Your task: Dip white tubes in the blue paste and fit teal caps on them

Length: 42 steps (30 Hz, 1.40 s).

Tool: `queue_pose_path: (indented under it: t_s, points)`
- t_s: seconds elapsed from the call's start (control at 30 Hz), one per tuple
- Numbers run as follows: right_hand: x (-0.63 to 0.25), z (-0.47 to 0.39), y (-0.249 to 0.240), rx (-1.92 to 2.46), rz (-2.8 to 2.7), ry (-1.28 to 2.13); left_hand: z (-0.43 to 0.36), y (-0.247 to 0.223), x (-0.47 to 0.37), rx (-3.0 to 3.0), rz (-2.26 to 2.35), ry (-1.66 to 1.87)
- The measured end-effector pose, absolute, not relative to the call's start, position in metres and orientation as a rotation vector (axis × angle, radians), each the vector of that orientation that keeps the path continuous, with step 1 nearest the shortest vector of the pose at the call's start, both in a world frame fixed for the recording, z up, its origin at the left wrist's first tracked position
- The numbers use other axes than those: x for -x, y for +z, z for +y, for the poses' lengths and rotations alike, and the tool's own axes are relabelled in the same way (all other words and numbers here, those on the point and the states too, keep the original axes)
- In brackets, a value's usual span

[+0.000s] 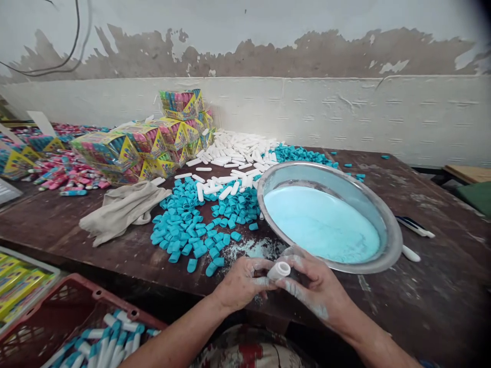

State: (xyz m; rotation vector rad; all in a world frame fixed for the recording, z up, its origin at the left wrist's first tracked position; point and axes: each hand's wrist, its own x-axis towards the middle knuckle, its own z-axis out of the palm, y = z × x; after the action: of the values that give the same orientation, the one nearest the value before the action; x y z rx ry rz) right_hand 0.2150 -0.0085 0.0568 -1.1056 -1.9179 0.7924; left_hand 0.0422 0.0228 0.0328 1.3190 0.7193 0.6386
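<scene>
A small white plastic tube [279,271] with an uncapped round mouth tilts toward me at the table's front edge. Fingers of my left hand [243,281] pinch its left side, while my right hand [316,283] grips it from the right; both are dusted with pale powder. Just beyond them stands a wide metal basin [391,237] holding light blue powder [322,220]. Left of the basin lies a spread of loose blue caps [184,220]. Behind those caps, white tubes [245,151] are heaped. Spilled powder [257,249] dusts the wood beside my hands.
A crumpled cloth [123,207] lies left of the caps. Packed boxes [153,138] are stacked behind, near a pile of pink and blue tubes [76,171]. A red crate [65,291] of capped tubes sits lower left. A cutter knife [416,226] lies right of the basin.
</scene>
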Motion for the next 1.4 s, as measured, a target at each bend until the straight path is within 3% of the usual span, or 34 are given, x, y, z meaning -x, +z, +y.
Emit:
queue_pose_path:
  t_s: [0.17, 0.6, 0.73, 1.07, 1.4]
  points:
    - [-0.213, -0.021, 0.045, 0.994, -2.016, 0.522, 0.023, 0.031, -0.047, -1.394, 0.669, 0.705]
    - [-0.214, -0.027, 0.039, 1.031, -1.919, 0.692, 0.017, 0.021, -0.052, -1.472, 0.734, 0.597]
    - [-0.224, -0.032, 0.053, 1.024, -1.989, 0.576, 0.015, 0.018, -0.049, -1.415, 0.751, 0.608]
    - [-0.3, 0.023, 0.101, 1.844, -2.373, -0.191, 0.017, -0.001, -0.028, -1.324, 0.866, 0.615]
    - [-0.306, 0.047, 0.09, 2.059, -2.44, -0.239, 0.016, -0.007, -0.015, -1.391, 0.922, 0.637]
